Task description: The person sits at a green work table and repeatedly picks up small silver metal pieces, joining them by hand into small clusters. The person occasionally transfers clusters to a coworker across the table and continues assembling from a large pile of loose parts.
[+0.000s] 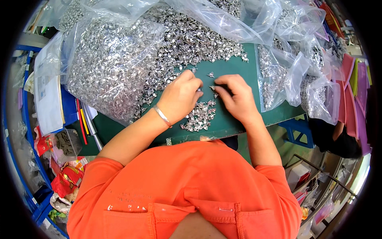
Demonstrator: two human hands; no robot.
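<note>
My left hand (182, 94), with a silver bangle (162, 116) on its wrist, is closed over the green table top. A bit of shiny metal shows at its fingertips. Facing it, my right hand (238, 95) pinches with thumb and index finger at a small silvery metal piece (213, 87). One loose metal piece (210, 74) lies just beyond the gap between the hands. Nearer my body sits a small pile of the same metal pieces (199, 118). A large heap of metal pieces (191, 38) spreads over the far side. The exact shape of each piece is too small to tell.
A big clear plastic bag (113, 65) full of metal pieces lies at the left. More filled bags (274, 75) stand at the right, beside pink and purple trays (350, 91). Pens (82, 119) and papers (47, 87) are at the left edge. A blue stool (296, 129) is below right.
</note>
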